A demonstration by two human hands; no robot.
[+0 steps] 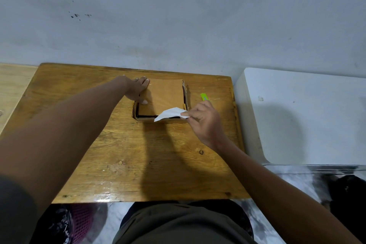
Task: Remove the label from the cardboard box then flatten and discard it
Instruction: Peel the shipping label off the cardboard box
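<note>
No writing can be read on the white label (172, 114) or on the cardboard box (164, 97); the side of the label that shows is blank. The box lies on the wooden bench (122, 154), toward its far edge, top face up, with flaps loose along its near and right sides. The label is lifted off the box's near right corner, one end hanging free over the near edge, the other end pinched between the thumb and fingers (186, 114) of the right hand (206, 123). That hand sits just right of the box, closed on the label. A green utility knife (204, 97) pokes out behind it; whether the hand also holds the knife cannot be told. The left hand (136, 90) lies flat on the box's far left corner, fingers spread and pressing down, grasping nothing.
</note>
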